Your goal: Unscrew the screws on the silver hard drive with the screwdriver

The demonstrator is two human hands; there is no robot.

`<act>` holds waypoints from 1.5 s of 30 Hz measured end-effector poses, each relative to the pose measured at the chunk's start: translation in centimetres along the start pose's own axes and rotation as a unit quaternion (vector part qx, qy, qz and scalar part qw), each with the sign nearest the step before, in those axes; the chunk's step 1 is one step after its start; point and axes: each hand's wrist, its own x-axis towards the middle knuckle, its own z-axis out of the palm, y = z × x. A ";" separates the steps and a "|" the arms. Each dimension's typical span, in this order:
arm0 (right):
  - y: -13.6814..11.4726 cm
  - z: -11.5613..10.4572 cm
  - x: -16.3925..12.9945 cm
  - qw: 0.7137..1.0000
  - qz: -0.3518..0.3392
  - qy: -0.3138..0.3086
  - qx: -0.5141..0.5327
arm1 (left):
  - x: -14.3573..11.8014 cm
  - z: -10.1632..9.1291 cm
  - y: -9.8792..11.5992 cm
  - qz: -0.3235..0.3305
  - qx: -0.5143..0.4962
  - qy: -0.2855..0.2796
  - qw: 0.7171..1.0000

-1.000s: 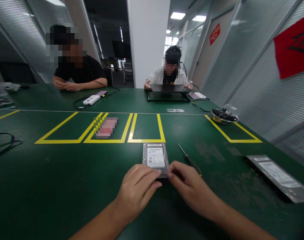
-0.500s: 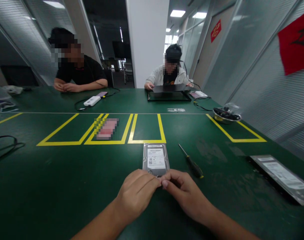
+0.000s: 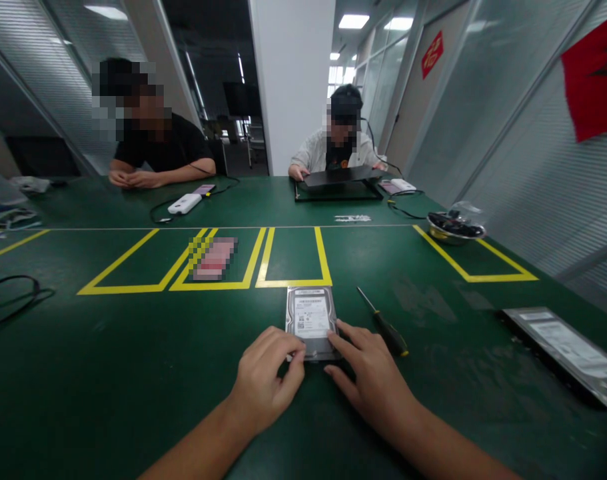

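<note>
Head view: hard drive (image 3: 310, 321) lies flat on green tabletop (image 3: 133, 360), label up, just below the yellow tape boxes (image 3: 208, 283). I see left hand (image 3: 266, 383) at the drive's near-left corner, fingers curled, tips touching the edge; not clenched round it. Right hand (image 3: 373, 380) at near-right corner, fingers spread, index tip on the drive's right edge; grip loose, nothing lifted. Screwdriver (image 3: 383, 323) lies just right of the drive, near right hand, not touched. Further right, near tabletop edge, a second flat drive-like unit (image 3: 566, 350), well apart. Metal bowl (image 3: 453, 230) w/ dark bits far right. Across the tabletop, two other people sit; one has hands at a laptop (image 3: 340, 183). Black cable (image 3: 13, 300) at left.
</note>
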 end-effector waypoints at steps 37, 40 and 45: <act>0.3 1.3 1.4 0.992 -0.076 0.002 0.102 | 0.0 0.5 1.1 -0.036 0.133 -0.064 0.988; 0.4 1.3 1.4 0.992 -0.077 -0.003 0.102 | 0.2 0.9 1.5 -0.054 0.158 -0.077 0.983; 0.3 1.2 1.4 0.991 -0.072 -0.013 0.109 | 0.0 1.6 2.1 -0.082 0.187 -0.065 0.977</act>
